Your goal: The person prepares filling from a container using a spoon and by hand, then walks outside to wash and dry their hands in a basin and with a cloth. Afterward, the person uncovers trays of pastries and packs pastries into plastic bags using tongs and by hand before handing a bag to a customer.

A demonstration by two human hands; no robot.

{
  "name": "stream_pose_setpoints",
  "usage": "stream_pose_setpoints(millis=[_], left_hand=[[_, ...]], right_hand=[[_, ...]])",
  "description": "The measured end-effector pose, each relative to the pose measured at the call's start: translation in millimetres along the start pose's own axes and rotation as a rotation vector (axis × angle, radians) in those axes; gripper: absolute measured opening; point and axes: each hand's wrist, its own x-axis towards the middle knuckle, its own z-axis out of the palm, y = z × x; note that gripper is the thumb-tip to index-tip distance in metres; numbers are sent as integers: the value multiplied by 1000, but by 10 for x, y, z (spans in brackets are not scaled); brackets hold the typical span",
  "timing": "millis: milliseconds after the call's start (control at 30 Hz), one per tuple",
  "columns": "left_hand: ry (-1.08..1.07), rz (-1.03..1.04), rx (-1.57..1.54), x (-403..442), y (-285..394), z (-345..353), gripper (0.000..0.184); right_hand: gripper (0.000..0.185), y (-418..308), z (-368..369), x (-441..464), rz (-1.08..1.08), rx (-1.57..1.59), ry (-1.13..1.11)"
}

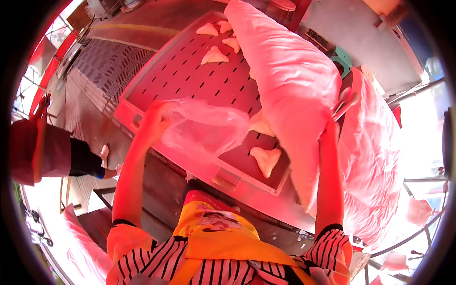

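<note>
My left hand (159,121) is closed on the edge of a clear plastic bag (204,130), which hangs open over the near side of a slotted tray (190,80). At the right, my right hand (329,124) is against the edge of a large pink cloth cover (289,71); its fingers are mostly hidden by the cloth. Several pale three-cornered dough pieces lie on the tray, some at the far end (214,55), one near the front corner (266,160), and one (262,124) between the bag and the cloth.
Another pink covered bundle (370,161) lies at the right. A green stool (342,61) is behind the cloth. At the left a person in dark clothes (52,152) is partly in view. A red round stool (282,5) stands at the back.
</note>
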Motion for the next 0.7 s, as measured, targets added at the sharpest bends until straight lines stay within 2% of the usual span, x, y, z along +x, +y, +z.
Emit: stream_pose_setpoints(millis=[67, 167, 267, 333, 433, 500, 567, 600, 667, 700], left_hand=[[127, 115, -4, 236, -401, -85, 46], [141, 94, 18, 570, -721, -359, 52], [10, -16, -52, 852, -906, -549, 59], [-39, 32, -1, 1043, -1150, -566, 65], [-116, 62, 2, 1347, -1304, -629, 69], [-150, 61, -44, 1493, -1391, -629, 70], [-160, 61, -113, 1602, -1498, -607, 71], [-149, 96, -75, 1623, -1541, -592, 71], [-119, 162, 8, 1651, -1644, -572, 71], [-120, 129, -35, 1658, -1673, -583, 71]], right_hand=[[35, -97, -32, 148, -2, -43, 69], [36, -165, -18, 49, 5, -187, 143], [38, 113, 17, -426, -13, -553, 191], [40, -3, -29, -836, 7, -716, 271], [44, -1421, 407, -1646, 39, -628, 389], [44, -1762, 907, -1967, -456, -268, 290], [49, -1323, 1453, -2077, -11, -103, -211], [50, -1456, 1818, -2089, 26, 31, -466], [41, -973, 2397, -1663, 182, -159, -705], [40, -852, 2541, -1420, 220, -233, -747]])
